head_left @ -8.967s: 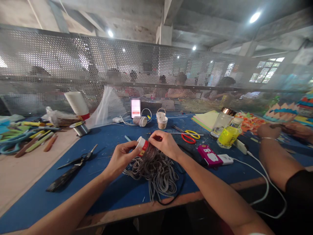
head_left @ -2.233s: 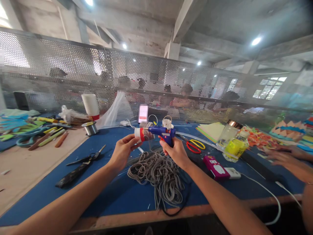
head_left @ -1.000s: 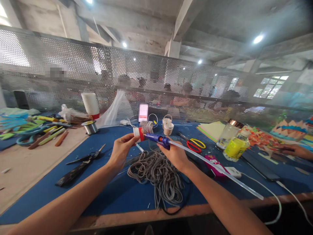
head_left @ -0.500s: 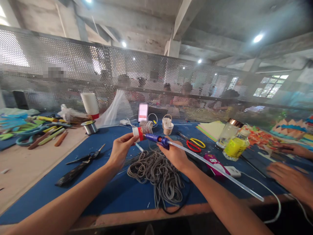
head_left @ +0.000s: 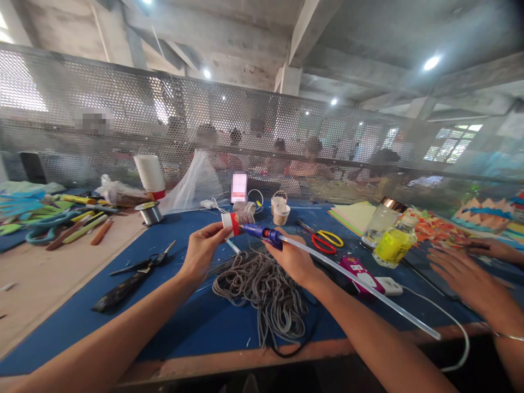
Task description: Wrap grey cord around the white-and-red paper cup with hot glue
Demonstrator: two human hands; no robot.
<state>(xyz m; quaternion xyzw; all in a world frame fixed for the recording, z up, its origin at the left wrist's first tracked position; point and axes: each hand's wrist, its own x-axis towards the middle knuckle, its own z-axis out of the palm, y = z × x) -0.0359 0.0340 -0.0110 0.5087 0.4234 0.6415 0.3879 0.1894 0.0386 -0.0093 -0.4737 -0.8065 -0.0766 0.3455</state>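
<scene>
My left hand (head_left: pixel 201 252) is closed round a small paper cup (head_left: pixel 231 222), white with a red band and partly wrapped in grey cord. My right hand (head_left: pixel 291 257) grips a blue glue gun (head_left: pixel 262 233) laid on its side, its nozzle at the cup. A long clear glue stick (head_left: pixel 360 285) sticks out of the gun's back toward the lower right. Below both hands a heap of grey cord (head_left: pixel 262 289) lies on the blue mat (head_left: pixel 184 322).
Black scissors (head_left: pixel 131 277) lie left of the cord; red and yellow scissors (head_left: pixel 323 240) lie right. A pink device (head_left: pixel 357 269), a white charger (head_left: pixel 388 285), a glass jar (head_left: pixel 379 222) and a yellow bottle (head_left: pixel 391 243) stand right. Another person's hand (head_left: pixel 462 275) reaches in at right. Perforated screen behind.
Since a second ago my hands, cup and glue gun hold nearly still. The other person's hand at the right has come in over the mat and moved up.
</scene>
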